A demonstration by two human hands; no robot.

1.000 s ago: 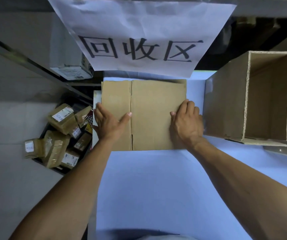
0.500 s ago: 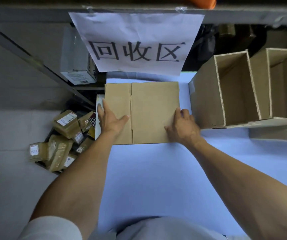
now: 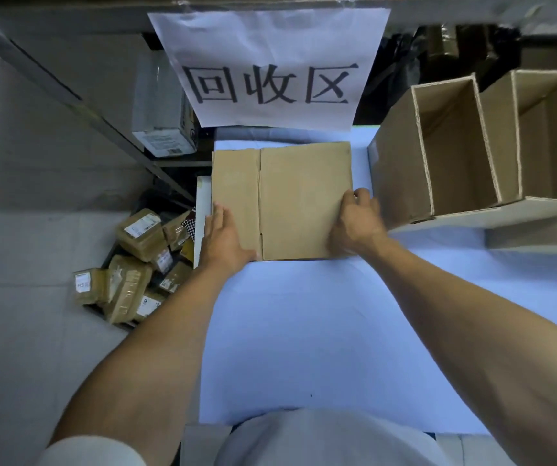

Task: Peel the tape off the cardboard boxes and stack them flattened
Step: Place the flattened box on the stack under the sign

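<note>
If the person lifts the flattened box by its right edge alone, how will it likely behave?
The flattened box is thin corrugated board lying flat on the table, so probably light. A fold line runs down its left part, so that panel would likely hinge and droop. The right hand curls over the right edge while the left hand lies flat; both together should steady it.

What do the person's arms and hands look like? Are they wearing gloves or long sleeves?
No gloves: the left hand and the right hand are both bare, with no rings, watch or bracelets showing. Both forearms are bare too. A light-coloured short sleeve shows at the top of the left arm. The right arm's sleeve is out of view.
</note>
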